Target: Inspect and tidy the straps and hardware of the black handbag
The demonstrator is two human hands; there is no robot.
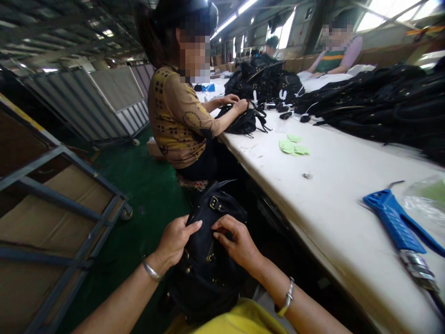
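A black handbag (208,260) with brass buckles rests on my lap, below the table's edge. My left hand (175,241) grips its upper left side, thumb laid across the leather. My right hand (234,241) is curled on the bag's top right, fingertips pinching the material. Both wrists wear silver bangles. The bag's lower part is hidden behind my yellow clothing.
A long white table (330,204) runs along my right, bearing a blue-handled tool (396,222), green paper tags (294,147), clear plastic bags and a heap of black bags (375,102). A seated person (181,120) ahead handles another black bag. Metal-framed carts (59,208) stand left on the green floor.
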